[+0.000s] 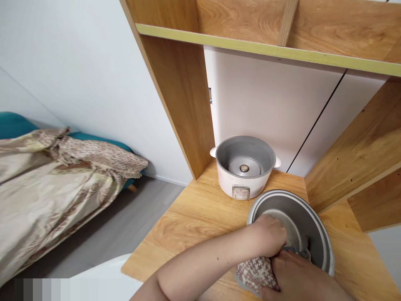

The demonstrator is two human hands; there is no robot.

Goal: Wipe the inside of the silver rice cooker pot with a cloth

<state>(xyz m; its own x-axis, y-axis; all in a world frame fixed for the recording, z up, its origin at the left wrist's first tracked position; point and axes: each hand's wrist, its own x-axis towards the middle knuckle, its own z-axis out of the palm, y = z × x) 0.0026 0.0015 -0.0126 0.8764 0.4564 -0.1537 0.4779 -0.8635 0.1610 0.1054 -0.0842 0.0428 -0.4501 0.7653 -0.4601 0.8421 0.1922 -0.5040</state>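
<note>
A grey inner pot of a rice cooker rests on the wooden shelf, its mouth tipped toward the far side. My left hand is closed over the pot's near side, with its fingertips at a brown-and-white patterned cloth. Beside it my right hand grips the same cloth, thumb around its near end. A bluish edge of fabric shows between the hands; most of the right fingers are hidden. Behind the pot stands the pale pink rice cooker body, lidless, with its heating plate exposed.
The wooden shelf top is bounded by an upright panel on the left and a slanted one on the right. A yellow-edged shelf runs overhead. A bed with crumpled covers stands at left, and a white rounded surface below.
</note>
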